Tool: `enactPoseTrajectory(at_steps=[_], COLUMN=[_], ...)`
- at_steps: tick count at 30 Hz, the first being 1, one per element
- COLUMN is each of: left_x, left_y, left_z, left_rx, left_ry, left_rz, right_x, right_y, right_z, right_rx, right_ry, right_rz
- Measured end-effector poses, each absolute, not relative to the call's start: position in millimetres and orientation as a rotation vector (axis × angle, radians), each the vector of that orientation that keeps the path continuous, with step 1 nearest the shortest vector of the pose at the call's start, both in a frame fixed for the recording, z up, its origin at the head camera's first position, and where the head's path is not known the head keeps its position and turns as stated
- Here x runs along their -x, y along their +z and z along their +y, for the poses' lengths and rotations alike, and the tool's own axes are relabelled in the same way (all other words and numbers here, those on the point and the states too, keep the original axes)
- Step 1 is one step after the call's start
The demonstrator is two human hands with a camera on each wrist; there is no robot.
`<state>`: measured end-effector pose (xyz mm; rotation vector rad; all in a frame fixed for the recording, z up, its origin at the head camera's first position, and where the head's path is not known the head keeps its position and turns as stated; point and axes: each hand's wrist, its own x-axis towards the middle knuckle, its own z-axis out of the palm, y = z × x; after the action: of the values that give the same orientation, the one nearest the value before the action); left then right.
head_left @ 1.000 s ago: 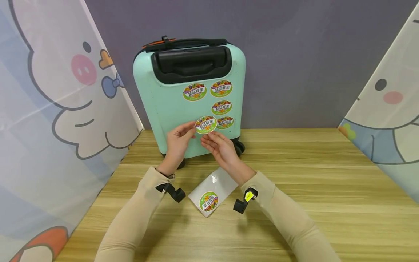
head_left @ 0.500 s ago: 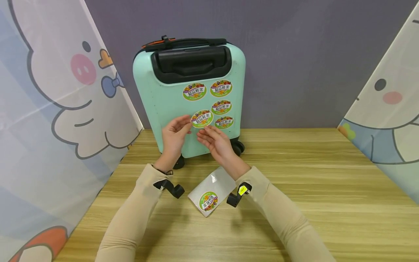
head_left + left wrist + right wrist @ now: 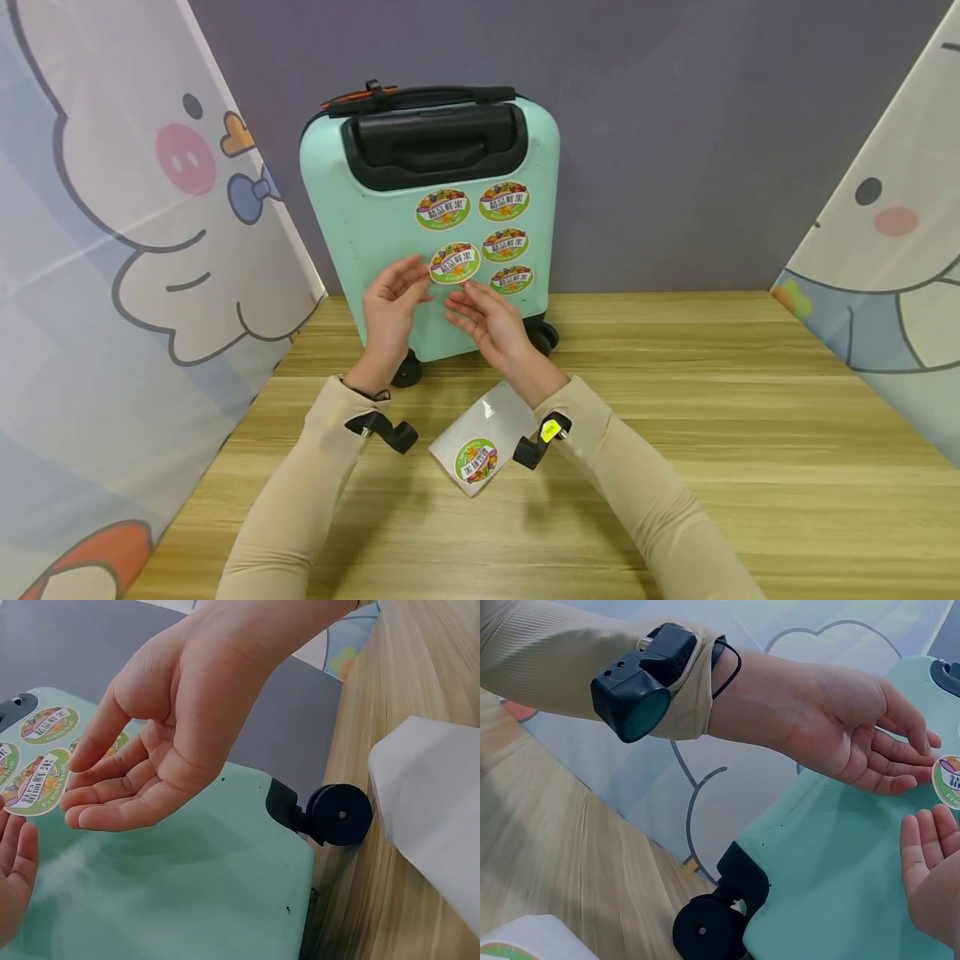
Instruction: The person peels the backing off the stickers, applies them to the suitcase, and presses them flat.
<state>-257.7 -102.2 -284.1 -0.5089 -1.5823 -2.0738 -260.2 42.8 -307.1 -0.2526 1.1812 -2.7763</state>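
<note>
An oval fruit sticker (image 3: 454, 263) is held by its edges before the mint-green suitcase (image 3: 367, 242). My left hand (image 3: 393, 310) pinches its left edge between thumb and finger. At the lower right edge, my right hand (image 3: 501, 332) pinches it, the other fingers spread below. The left wrist view shows the right hand (image 3: 176, 735) at the edge of the sticker (image 3: 34, 787). In the right wrist view, the left hand (image 3: 840, 724) reaches the sticker (image 3: 949, 787). Whether the sticker touches the suitcase, I cannot tell. Several matching stickers, including one at upper right (image 3: 504, 202), are on the case.
A pale backing sheet (image 3: 501, 412) bearing another sticker (image 3: 476, 461) lies on the wooden table (image 3: 675, 433), below my hands. The suitcase stands upright near the grey back panel (image 3: 675, 150), its black wheel (image 3: 542, 336) on the table. Cartoon-printed cloths hang at both sides.
Both hands have carried the sticker up and to the left, away from the lower right stickers on the suitcase. In the last half second the shift is small. The backing sheet stays put.
</note>
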Motion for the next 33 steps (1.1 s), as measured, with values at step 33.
enactPoseTrajectory(at_steps=[33], left_x=[249.0], left_y=[-277.2], left_z=[-100.5], left_rx=[0.523], left_ry=[-2.045], left_rz=[-1.674], right_x=[260.0], right_y=[-298.6], right_z=[46.9], right_rx=[0.389], right_ry=[-2.579], right_rz=[1.302])
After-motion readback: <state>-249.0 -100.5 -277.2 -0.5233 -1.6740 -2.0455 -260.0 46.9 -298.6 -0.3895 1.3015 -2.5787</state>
